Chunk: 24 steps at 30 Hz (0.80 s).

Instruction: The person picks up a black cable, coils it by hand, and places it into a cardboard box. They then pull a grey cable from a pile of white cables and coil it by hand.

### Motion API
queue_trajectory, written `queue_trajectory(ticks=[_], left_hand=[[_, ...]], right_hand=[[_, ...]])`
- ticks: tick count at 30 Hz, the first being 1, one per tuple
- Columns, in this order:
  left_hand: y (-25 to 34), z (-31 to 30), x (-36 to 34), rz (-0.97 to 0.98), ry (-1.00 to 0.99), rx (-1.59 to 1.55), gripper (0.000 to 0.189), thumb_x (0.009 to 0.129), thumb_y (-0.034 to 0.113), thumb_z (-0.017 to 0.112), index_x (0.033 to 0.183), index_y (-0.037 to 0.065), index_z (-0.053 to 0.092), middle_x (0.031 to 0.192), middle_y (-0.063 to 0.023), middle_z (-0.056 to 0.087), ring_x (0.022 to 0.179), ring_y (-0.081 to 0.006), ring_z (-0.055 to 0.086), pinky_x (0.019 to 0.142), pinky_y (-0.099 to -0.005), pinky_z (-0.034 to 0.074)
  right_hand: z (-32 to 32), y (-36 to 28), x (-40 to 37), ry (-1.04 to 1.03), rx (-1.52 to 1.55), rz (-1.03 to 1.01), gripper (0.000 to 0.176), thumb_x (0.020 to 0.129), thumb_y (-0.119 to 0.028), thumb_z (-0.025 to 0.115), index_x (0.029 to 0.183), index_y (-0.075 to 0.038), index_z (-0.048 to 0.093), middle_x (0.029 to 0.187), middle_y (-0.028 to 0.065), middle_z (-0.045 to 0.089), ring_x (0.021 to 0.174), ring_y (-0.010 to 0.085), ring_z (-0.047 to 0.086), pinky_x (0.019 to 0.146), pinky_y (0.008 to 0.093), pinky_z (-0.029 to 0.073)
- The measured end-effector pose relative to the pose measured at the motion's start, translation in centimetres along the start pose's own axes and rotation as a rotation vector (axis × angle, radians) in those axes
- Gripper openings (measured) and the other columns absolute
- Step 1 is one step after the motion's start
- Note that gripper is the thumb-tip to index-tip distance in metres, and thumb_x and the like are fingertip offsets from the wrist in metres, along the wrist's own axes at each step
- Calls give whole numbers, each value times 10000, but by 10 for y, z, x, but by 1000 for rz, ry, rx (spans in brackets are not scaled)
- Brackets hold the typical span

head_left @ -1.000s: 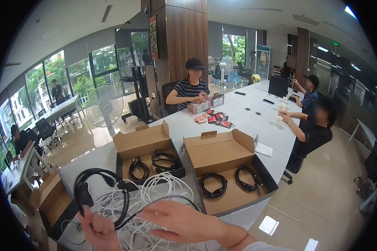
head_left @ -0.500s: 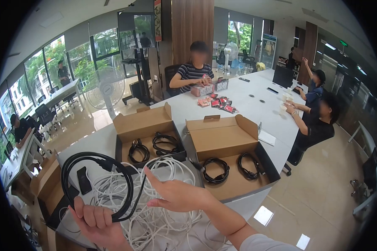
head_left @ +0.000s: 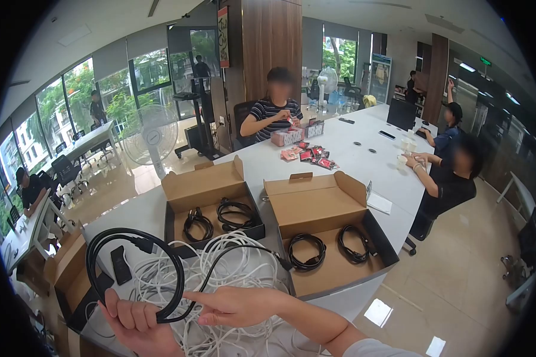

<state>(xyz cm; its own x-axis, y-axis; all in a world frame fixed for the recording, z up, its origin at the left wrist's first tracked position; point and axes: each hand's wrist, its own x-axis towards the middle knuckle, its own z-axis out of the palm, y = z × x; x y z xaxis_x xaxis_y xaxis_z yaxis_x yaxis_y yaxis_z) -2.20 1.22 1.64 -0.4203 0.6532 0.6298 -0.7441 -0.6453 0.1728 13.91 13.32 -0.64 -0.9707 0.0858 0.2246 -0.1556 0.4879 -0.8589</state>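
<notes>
My left hand [head_left: 138, 318] is closed around a coiled black cable [head_left: 178, 273] at the lower left. The cable's loose end, with a black plug [head_left: 284, 260], runs over a pile of tangled white cables [head_left: 244, 327]. My right hand [head_left: 232, 304] is beside the coil, index finger stretched toward it and fingers apart; the finger seems to be at the cable's loose part. Two open cardboard boxes stand behind the pile, the left box [head_left: 203, 181] and the right box [head_left: 307, 199], each with two coiled black cables inside.
A black phone-like object [head_left: 120, 265] lies left of the pile. Another open box [head_left: 71, 271] is at the far left. Red packets [head_left: 315, 156] lie further back, before a seated person [head_left: 275, 113]. Another person [head_left: 458, 172] sits at the right, near paper cups. A fan [head_left: 153, 138] stands behind.
My right hand has moved down and left toward the coil. The cable's loose end now stretches to the right over the white pile. The coil has shifted slightly down and left.
</notes>
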Motion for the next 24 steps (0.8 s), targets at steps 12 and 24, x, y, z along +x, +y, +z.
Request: queue_trajectory(ticks=[12,24], left_hand=[[3,-2,1,46,72,66,239,1032,253,279,842,123,345,558,38,194,451,-61,144,432,-237,161],[-20,-2,1,-94,211,294,283,1031,305,313,804,136,320,508,51,167,387,-55,97,361,-253,109]], right_hand=[[-2,14,11,507,445,-20,605,984,-180,458,1455,-47,103,1416,149,323,1170,192,492,858,305,450],[-11,-2,4,754,481,-126,406,989,-116,412,1342,5,253,1377,125,373,1210,179,451,961,298,379]])
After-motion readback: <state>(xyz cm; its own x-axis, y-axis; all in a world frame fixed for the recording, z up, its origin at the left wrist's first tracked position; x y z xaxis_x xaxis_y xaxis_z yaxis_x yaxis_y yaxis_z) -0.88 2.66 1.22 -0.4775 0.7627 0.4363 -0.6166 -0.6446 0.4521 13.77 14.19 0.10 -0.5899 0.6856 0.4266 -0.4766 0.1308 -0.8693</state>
